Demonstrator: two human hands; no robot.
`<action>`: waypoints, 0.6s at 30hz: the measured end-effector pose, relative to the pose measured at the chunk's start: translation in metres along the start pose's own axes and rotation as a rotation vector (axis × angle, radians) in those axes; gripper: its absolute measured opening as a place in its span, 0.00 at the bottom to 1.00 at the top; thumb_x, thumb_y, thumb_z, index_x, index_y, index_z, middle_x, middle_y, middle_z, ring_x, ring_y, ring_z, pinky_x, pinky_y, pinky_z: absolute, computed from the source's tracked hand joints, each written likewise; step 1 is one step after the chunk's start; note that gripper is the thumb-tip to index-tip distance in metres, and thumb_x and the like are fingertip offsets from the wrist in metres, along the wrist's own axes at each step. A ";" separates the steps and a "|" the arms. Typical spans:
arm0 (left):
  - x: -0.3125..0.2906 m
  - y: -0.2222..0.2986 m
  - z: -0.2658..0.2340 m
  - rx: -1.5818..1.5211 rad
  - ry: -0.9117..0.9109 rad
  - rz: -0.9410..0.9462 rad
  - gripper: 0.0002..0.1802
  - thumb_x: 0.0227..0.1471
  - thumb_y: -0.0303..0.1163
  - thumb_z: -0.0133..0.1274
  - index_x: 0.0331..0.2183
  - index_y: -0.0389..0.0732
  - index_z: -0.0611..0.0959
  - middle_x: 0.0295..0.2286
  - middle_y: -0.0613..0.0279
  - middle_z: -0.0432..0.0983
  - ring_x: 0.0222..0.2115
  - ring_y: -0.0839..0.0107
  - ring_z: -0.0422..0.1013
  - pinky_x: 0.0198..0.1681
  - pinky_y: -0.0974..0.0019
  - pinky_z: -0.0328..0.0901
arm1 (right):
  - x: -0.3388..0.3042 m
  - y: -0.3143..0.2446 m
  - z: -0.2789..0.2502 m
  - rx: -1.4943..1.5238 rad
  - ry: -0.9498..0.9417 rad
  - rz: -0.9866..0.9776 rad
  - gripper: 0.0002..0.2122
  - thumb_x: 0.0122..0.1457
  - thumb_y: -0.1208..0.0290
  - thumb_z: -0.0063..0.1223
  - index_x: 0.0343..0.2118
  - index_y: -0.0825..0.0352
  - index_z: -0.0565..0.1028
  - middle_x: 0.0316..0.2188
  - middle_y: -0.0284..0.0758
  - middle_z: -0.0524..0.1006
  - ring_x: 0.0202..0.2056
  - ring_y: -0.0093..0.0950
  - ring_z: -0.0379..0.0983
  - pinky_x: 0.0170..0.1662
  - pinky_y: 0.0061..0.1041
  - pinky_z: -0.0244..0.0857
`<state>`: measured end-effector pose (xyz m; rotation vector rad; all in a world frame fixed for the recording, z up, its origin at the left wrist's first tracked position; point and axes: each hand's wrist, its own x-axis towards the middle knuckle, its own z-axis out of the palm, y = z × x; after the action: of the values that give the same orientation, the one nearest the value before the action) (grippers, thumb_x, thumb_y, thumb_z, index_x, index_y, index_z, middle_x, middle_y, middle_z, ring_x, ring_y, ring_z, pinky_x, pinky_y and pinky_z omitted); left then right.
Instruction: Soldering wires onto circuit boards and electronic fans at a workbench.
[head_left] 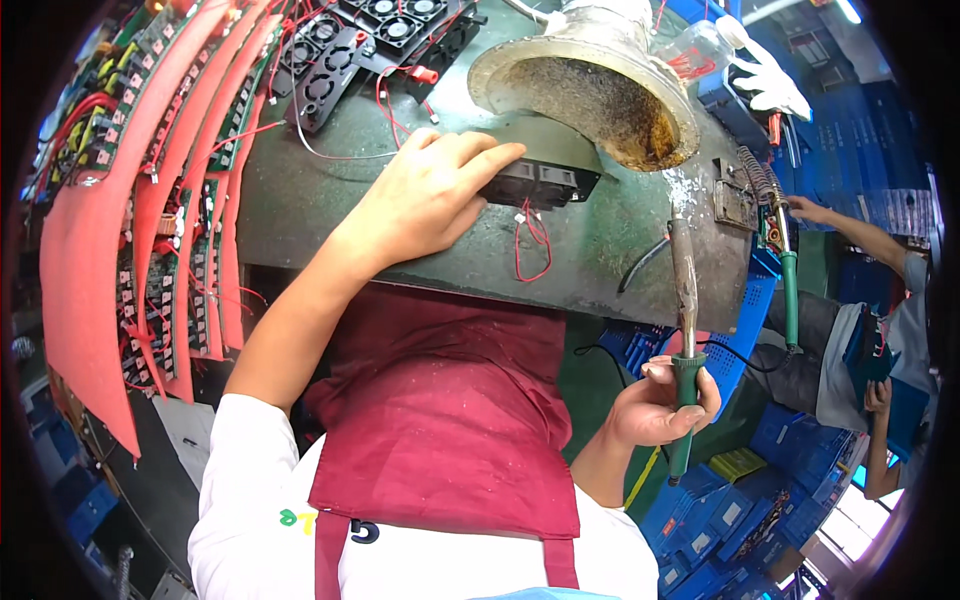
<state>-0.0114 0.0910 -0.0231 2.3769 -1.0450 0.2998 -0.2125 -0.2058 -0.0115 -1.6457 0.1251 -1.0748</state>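
My left hand is closed round the left end of a black fan unit on the dark green bench. Its index finger stretches along the flat top, and the thumb is at the near side. Small fans show in the unit's front face, with thin red wires trailing toward the bench edge. My right hand, just off the front of the bench, grips a soldering iron by its green handle. The iron stands nearly upright in view, its tip by whitish residue on the bench, apart from the fan unit.
A wide metal funnel hood hangs over the back. More black fan units lie at the back left, beside pink sheets with circuit boards. On the right are a second green-handled iron, a white glove and a co-worker's arm.
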 end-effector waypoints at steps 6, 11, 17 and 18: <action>-0.004 0.002 0.003 0.003 0.058 -0.043 0.36 0.52 0.25 0.62 0.64 0.42 0.76 0.51 0.56 0.80 0.51 0.56 0.76 0.56 0.52 0.66 | -0.005 -0.007 -0.001 0.016 -0.012 0.011 0.27 0.76 0.42 0.43 0.54 0.67 0.72 0.20 0.42 0.80 0.22 0.32 0.76 0.32 0.32 0.76; -0.026 0.006 -0.021 0.063 0.248 -0.107 0.34 0.53 0.28 0.63 0.62 0.44 0.79 0.51 0.57 0.80 0.52 0.56 0.75 0.60 0.51 0.64 | -0.013 -0.020 -0.001 0.109 -0.005 0.003 0.25 0.75 0.46 0.45 0.54 0.67 0.74 0.19 0.40 0.77 0.22 0.33 0.75 0.34 0.33 0.72; -0.085 -0.036 -0.027 0.235 0.291 -0.354 0.13 0.54 0.30 0.67 0.43 0.44 0.89 0.38 0.60 0.83 0.43 0.58 0.77 0.52 0.53 0.66 | -0.027 -0.048 0.025 0.089 -0.356 -0.117 0.27 0.75 0.43 0.48 0.53 0.69 0.71 0.25 0.41 0.77 0.25 0.30 0.74 0.38 0.36 0.73; -0.088 -0.038 -0.029 0.203 0.303 -0.330 0.11 0.53 0.30 0.68 0.41 0.43 0.89 0.35 0.60 0.82 0.40 0.58 0.77 0.50 0.53 0.66 | -0.027 -0.052 0.033 0.070 -0.437 -0.142 0.25 0.76 0.44 0.47 0.52 0.67 0.70 0.26 0.39 0.78 0.26 0.30 0.75 0.38 0.35 0.72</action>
<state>-0.0428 0.1829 -0.0483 2.5281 -0.4947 0.6444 -0.2279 -0.1459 0.0165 -1.8065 -0.3157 -0.7894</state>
